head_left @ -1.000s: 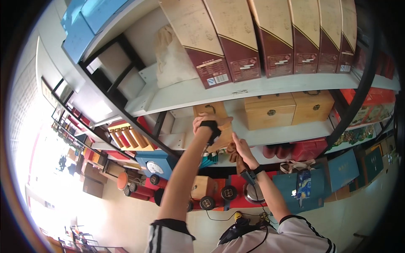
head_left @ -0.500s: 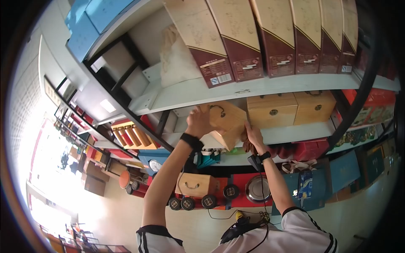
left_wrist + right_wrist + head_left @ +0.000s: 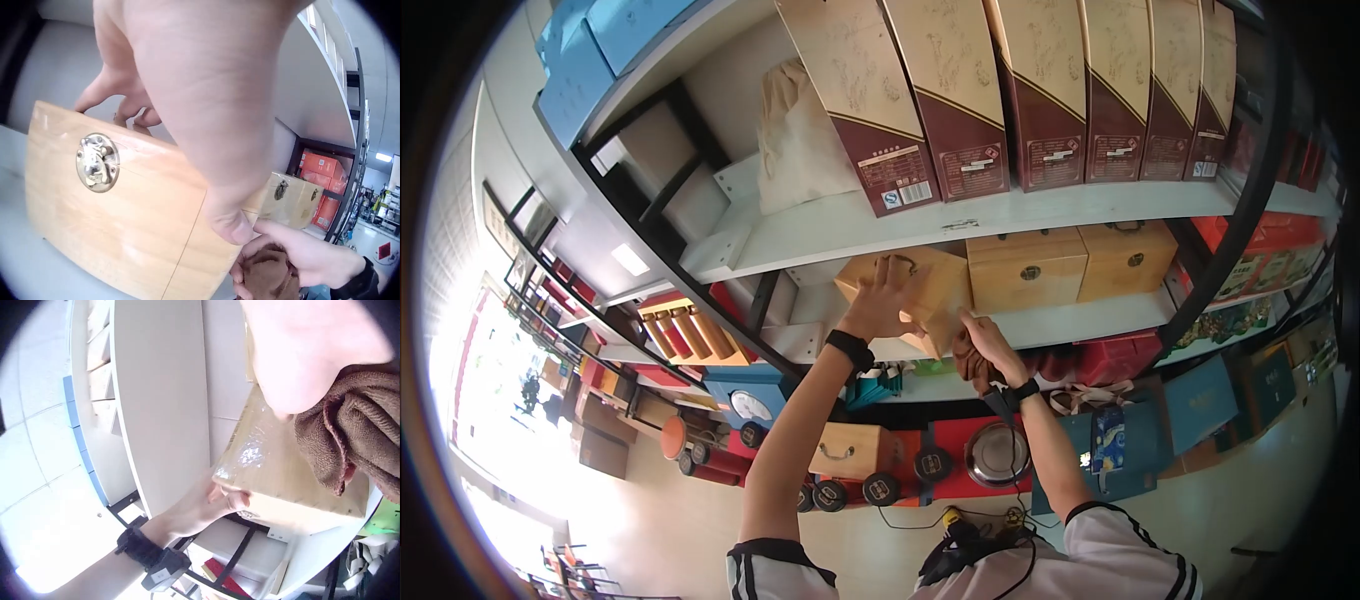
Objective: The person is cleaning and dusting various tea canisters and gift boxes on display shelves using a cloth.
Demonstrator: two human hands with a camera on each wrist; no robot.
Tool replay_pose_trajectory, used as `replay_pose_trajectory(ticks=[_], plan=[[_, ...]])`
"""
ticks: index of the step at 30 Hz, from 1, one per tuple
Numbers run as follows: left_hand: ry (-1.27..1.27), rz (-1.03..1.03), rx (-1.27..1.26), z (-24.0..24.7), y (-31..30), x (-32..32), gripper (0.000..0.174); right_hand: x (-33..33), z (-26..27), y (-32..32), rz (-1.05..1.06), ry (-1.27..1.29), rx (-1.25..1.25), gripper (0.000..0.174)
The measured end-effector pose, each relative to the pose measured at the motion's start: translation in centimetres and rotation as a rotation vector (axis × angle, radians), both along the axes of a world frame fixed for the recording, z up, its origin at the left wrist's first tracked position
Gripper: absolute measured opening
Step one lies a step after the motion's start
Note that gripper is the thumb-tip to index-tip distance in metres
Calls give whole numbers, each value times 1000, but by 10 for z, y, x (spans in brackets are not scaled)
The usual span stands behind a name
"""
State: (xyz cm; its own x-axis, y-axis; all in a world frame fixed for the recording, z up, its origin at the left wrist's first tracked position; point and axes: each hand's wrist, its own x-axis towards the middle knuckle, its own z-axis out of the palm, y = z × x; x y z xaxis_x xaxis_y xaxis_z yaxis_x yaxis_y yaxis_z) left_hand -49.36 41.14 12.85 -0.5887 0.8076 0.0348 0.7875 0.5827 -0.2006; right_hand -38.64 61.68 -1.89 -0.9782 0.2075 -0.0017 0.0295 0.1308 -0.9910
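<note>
A light wooden box (image 3: pixel 940 280) with a metal handle on top stands turned at an angle on the middle shelf. My left hand (image 3: pixel 878 303) holds it, fingers spread over the top and thumb at an edge. In the left wrist view, the thumb presses beside a seam on the face with the metal clasp (image 3: pixel 98 164). My right hand (image 3: pixel 997 348) grips a bunched brown cloth (image 3: pixel 972 364) beside the box's right side. Seen from the right wrist, the cloth (image 3: pixel 362 428) overlaps the box's glossy surface (image 3: pixel 269 447).
Two similar wooden boxes (image 3: pixel 1028 275) stand to the right on the same shelf. Tall beige and maroon cartons (image 3: pixel 960 100) line the shelf above. A black shelf post (image 3: pixel 1250 210) rises at the right. Below are a steel bowl (image 3: pixel 998 455) and another wooden box (image 3: pixel 845 450).
The wooden box has turned, a corner now pointing toward me. My left hand has shifted its hold on the box. My right hand, with the brown cloth, has moved slightly rightward along the box.
</note>
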Motion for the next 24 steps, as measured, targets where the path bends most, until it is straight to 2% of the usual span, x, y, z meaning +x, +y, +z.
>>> replay_pose_trajectory(ticks=[2,4,5,6,8,10,11,14,15,16,19,21,24], plan=[[19,-8,27,-3,-3,1,122,2,4,-5,28,-75,-23,74],[-6,7,38,-2,-1,2,122,0,-17,-14,114,125,-20,63],[-7,13,46,-2,-2,3,122,12,-2,-27,154,63,-91,54],[14,3,46,-3,0,6,122,18,10,-32,151,57,-90,54],[23,-24,36,-2,-1,9,122,23,24,-39,151,-1,344,60],[124,65,87,-15,-4,18,123,21,6,-53,-71,121,610,66],[118,22,140,-14,-4,17,121,22,9,-53,-109,206,596,64],[124,34,149,-16,0,17,119,8,2,-53,-213,113,679,58],[110,64,148,-20,6,14,113,8,5,-51,-232,125,675,49],[129,81,157,-25,8,4,113,-3,6,-50,-220,149,681,49],[320,30,416,-63,40,-11,105,-6,1,-33,-387,68,717,51],[315,64,389,-60,67,-2,105,-3,-9,-20,-416,54,723,51],[331,172,355,-54,64,0,105,-14,-18,-20,-392,55,737,52]])
